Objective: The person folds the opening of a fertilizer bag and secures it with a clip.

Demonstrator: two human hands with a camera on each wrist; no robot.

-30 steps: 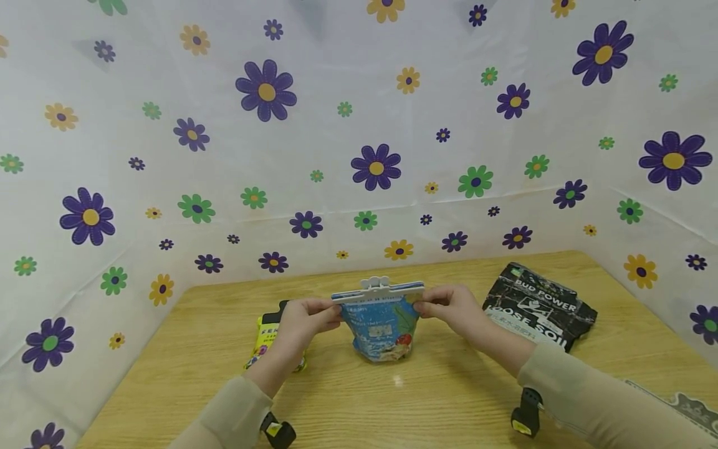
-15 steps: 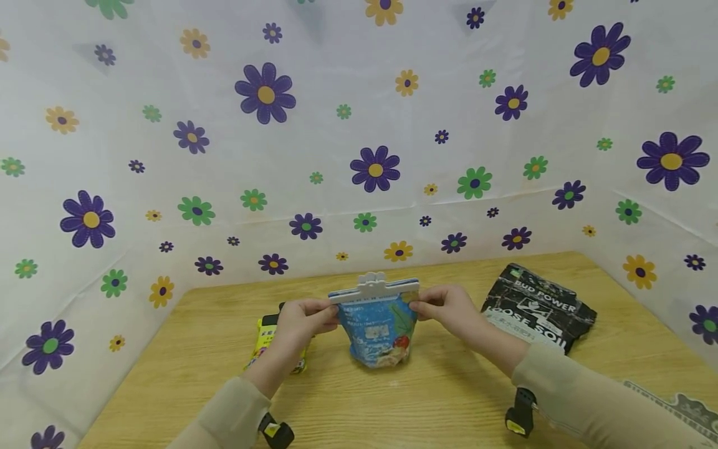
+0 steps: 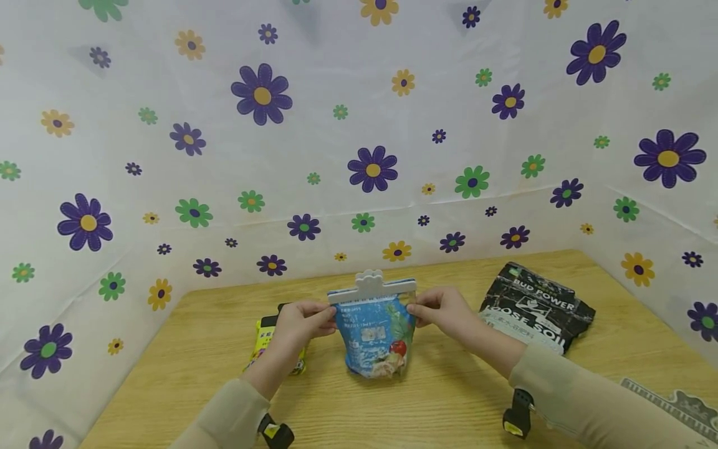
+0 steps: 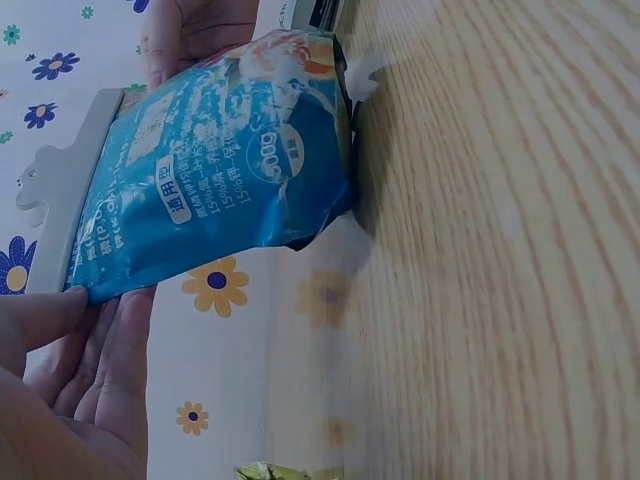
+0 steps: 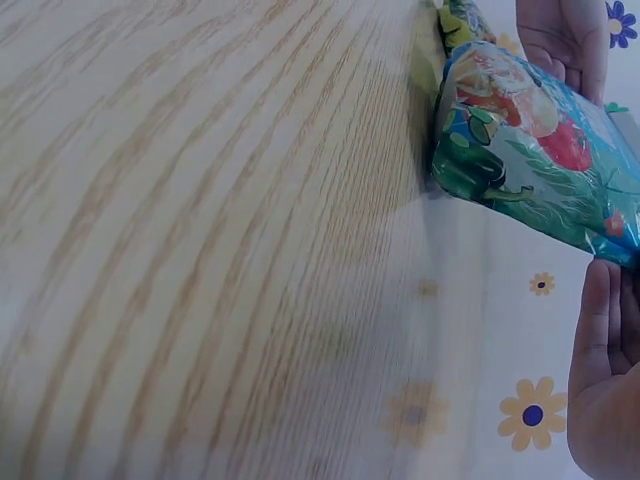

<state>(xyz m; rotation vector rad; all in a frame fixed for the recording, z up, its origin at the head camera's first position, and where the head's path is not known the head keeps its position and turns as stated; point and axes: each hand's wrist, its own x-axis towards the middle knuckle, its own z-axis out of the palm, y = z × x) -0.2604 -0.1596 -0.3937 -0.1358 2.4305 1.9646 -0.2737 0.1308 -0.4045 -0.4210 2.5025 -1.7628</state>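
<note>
A blue plastic bag (image 3: 373,340) printed with vegetables stands upright near the middle of the table. Across its top runs a white bag clip (image 3: 370,287), jaws closed over the bag's mouth. My left hand (image 3: 300,324) pinches the bag's upper left corner, just under the clip, between thumb and fingers. At the upper right corner my right hand (image 3: 445,312) pinches it in the same way. In the left wrist view the blue bag (image 4: 220,160) shows its printed text, its bottom close to the wood. The right wrist view shows the vegetable pictures on the bag (image 5: 540,140).
Behind my left hand lies a small yellow bag (image 3: 263,337) with a black top. A black bag (image 3: 533,305) lettered "BUD POWER LOOSE SOIL" lies at the right. Flower-patterned cloth (image 3: 314,143) walls the back and sides of the wooden table (image 3: 336,418).
The blue bag has shifted slightly left and nearer to me, and more of its front now faces up at the head view. Both hands keep their pinch and move with it.
</note>
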